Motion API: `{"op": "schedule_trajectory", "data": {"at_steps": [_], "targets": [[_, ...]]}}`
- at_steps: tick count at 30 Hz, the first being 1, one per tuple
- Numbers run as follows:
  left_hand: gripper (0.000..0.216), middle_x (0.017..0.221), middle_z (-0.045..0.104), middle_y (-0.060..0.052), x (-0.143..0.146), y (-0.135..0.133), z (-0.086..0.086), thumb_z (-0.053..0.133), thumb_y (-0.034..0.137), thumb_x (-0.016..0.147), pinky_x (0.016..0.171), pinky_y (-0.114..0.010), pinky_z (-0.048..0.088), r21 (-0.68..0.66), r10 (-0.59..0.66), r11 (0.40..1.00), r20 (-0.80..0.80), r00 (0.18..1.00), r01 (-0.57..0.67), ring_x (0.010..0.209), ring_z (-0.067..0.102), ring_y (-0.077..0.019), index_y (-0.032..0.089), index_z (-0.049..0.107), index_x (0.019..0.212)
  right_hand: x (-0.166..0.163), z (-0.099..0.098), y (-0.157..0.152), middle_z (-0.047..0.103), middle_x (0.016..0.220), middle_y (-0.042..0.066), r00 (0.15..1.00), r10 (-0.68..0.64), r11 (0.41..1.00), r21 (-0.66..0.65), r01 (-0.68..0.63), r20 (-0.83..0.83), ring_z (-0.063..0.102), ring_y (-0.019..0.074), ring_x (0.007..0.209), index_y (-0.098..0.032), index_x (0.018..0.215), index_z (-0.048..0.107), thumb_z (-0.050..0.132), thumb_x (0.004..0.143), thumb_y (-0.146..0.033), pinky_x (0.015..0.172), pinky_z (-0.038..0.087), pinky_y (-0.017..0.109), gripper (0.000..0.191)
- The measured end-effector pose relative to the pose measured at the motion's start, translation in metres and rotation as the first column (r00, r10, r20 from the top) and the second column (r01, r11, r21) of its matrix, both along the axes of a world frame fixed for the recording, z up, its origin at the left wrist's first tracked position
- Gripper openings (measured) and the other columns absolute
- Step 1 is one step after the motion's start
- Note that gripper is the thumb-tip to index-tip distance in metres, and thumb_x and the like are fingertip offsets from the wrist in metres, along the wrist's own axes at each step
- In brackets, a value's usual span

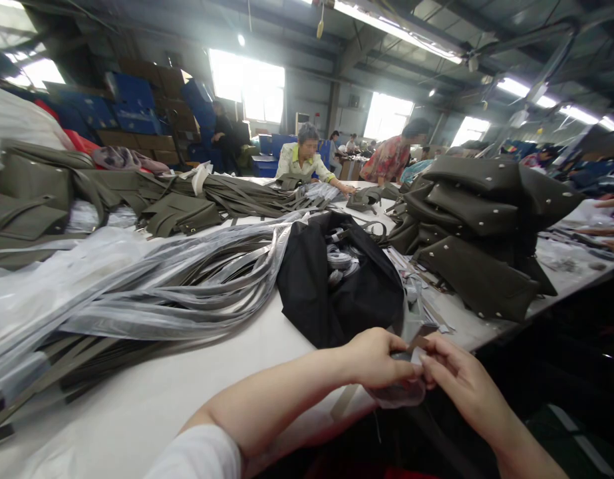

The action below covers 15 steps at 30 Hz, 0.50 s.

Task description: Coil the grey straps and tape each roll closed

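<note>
Lower centre of the frame: a narrow olive strap (pixel 417 344) in a clear plastic sleeve is pinched between the left hand (pixel 374 359) and the right hand (pixel 459 379), at the near edge of the white table (pixel 187 392). Just above it lies a black bag (pixel 336 286); stacked olive bags (pixel 479 233) are seen at right, wrapped straps (pixel 161 286) at left.
</note>
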<state>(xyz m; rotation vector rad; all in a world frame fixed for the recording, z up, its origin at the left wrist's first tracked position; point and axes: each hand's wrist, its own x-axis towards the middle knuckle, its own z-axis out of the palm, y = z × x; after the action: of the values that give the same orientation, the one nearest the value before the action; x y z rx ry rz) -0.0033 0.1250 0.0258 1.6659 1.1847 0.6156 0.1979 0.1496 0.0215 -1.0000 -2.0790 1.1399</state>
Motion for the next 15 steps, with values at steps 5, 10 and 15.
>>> {"op": "schedule_trajectory", "data": {"at_steps": [5, 10, 15], "targets": [[0.035, 0.078, 0.066, 0.001, 0.001, 0.004, -0.005, 0.067, 0.041, 0.075, 0.071, -0.022, 0.048, -0.066, 0.013, 0.998, 0.008, 1.000, -0.012, 0.078, 0.060, -0.0157, 0.017, 0.075, 0.099, 0.000, 0.001, 0.000, 0.059, 0.078, 0.000, 0.998, 0.056, 0.994, -0.091, -0.056, -0.003, 0.060, 0.0158, 0.068, -0.021, 0.089, 0.061, 0.057, 0.094, -0.042, 0.060, 0.052, 0.027, 0.022], [0.034, 0.075, 0.066, 0.000, 0.005, 0.006, -0.012, 0.070, 0.037, 0.070, 0.068, -0.022, 0.048, -0.151, 0.018, 0.989, 0.060, 0.998, -0.009, 0.072, 0.059, -0.0146, 0.016, 0.076, 0.097, 0.005, -0.004, 0.003, 0.061, 0.080, 0.001, 0.993, 0.102, 0.990, -0.102, -0.095, 0.065, 0.060, 0.0156, 0.069, -0.020, 0.086, 0.063, 0.054, 0.096, -0.044, 0.062, 0.051, 0.028, 0.027], [0.033, 0.075, 0.067, -0.002, 0.006, 0.002, -0.015, 0.067, 0.036, 0.071, 0.061, -0.021, 0.045, -0.209, 0.039, 0.978, 0.184, 0.982, 0.000, 0.066, 0.056, -0.0127, 0.013, 0.076, 0.093, 0.008, -0.006, 0.000, 0.059, 0.075, 0.000, 0.983, 0.027, 0.998, 0.053, -0.037, 0.182, 0.059, 0.0160, 0.066, -0.022, 0.082, 0.062, 0.051, 0.097, -0.045, 0.061, 0.048, 0.028, 0.030]]}}
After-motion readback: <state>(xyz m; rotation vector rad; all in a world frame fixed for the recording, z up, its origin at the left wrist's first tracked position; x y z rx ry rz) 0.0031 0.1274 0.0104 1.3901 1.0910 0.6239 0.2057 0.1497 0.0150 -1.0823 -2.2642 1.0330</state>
